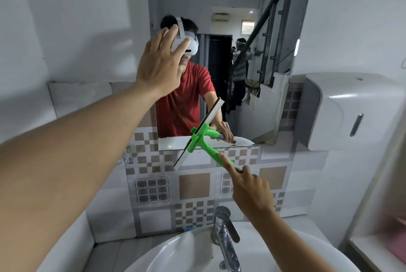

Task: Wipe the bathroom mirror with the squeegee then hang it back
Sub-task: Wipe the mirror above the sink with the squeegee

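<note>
A green squeegee [201,137] with a long metal blade lies slanted across the lower edge of the mirror [270,29]; the blade runs from the glass down onto the patterned tiles. My right hand [250,190] is closed around the green handle, index finger stretched along it. My left hand [161,62] is raised with fingers spread at the mirror's left edge, holding nothing; whether the palm touches the glass is unclear. The mirror reflects a person in a red shirt wearing a white headset.
A white sink [186,252] with a chrome tap [226,234] sits directly below my arms. A white paper dispenser [351,109] is mounted on the wall to the right of the mirror. Patterned tiles [193,186] cover the wall under the mirror. A small clear hook [127,155] sticks to the tiles at left.
</note>
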{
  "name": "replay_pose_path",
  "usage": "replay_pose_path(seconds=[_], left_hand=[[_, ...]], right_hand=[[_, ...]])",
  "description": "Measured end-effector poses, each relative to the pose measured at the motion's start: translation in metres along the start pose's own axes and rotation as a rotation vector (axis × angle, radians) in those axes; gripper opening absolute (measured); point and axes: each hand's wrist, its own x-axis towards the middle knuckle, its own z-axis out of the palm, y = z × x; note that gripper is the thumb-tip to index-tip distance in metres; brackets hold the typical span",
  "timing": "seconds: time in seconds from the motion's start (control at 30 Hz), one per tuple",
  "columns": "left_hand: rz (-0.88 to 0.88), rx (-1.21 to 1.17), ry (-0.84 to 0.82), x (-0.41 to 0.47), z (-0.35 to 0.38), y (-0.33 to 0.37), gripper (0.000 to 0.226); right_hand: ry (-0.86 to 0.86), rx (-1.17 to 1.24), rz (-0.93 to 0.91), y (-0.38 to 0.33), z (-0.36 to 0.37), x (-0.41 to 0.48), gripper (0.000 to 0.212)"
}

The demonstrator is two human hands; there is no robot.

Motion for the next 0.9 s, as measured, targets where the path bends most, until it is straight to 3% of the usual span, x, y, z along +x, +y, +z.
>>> replay_pose_path(seconds=[0.27,0.5,0.7,0.9], left_hand=[[-0.023,0.003,-0.037,-0.013,0.014,0.02,0.056],[0.031,0.02,-0.124,-0.023,0.025,0.032,0.073],[0.021,0.005,-0.112,-0.022,0.029,0.032,0.078],[0.017,-0.015,-0.109,-0.022,0.029,0.033,0.078]], right_hand=[[0.004,-0.045,-0.001,0.049,0.004,-0.008,0.086],[0.071,-0.097,-0.07,0.074,0.001,-0.001,0.093],[0.057,-0.189,-0.08,0.098,-0.005,0.01,0.086],[0.032,-0.128,-0.003,0.111,0.0,0.0,0.1]])
